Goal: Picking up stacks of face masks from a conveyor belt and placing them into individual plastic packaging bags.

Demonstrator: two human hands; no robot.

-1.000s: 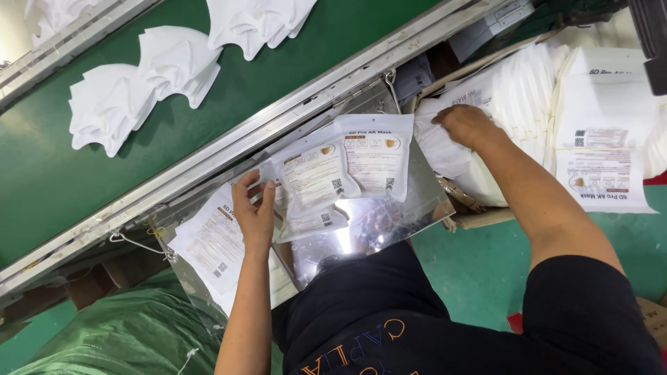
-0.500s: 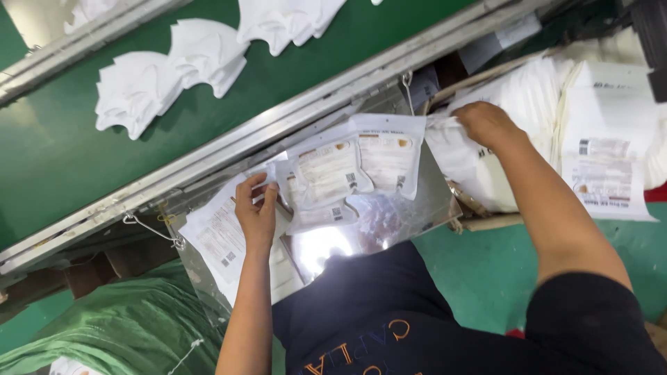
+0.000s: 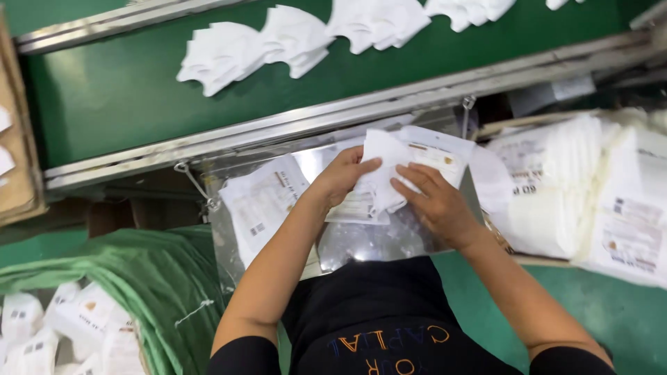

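1. The folded white mask (image 3: pixel 381 182) sits at the centre of the view, over the shiny metal desk (image 3: pixel 368 243), and both of your hands are on it. Half a second ago it was not there: your right hand was out at 2 o'clock on the stack of packets and your left lay flat on the printed pouches.
2. Your left hand (image 3: pixel 342 177) now has its fingers closed narrow on the mask's left edge, thumb on top. Your right hand (image 3: pixel 434 201) has come back in and lies over the mask's right side, fingers spread along it and pinching its lower edge.
3. Under and behind the mask lies a flat printed pouch (image 3: pixel 431 154); I judge the mask is being lined up with it, though whether its mouth is open I cannot tell.
4. More loose printed pouches (image 3: pixel 260 201) lie on the desk at 9 o'clock of your hands.
5. At 3 o'clock an open tray (image 3: pixel 549 125) holds an upright stack of white packets (image 3: pixel 556 201), with more piled beyond it.
6. At 12 o'clock the green conveyor belt (image 3: pixel 125 90) carries a row of white masks (image 3: pixel 229 52), which have shifted rightward in the view.
7. At 7 o'clock a green sack (image 3: pixel 139 278) holds filled packets (image 3: pixel 42 326).
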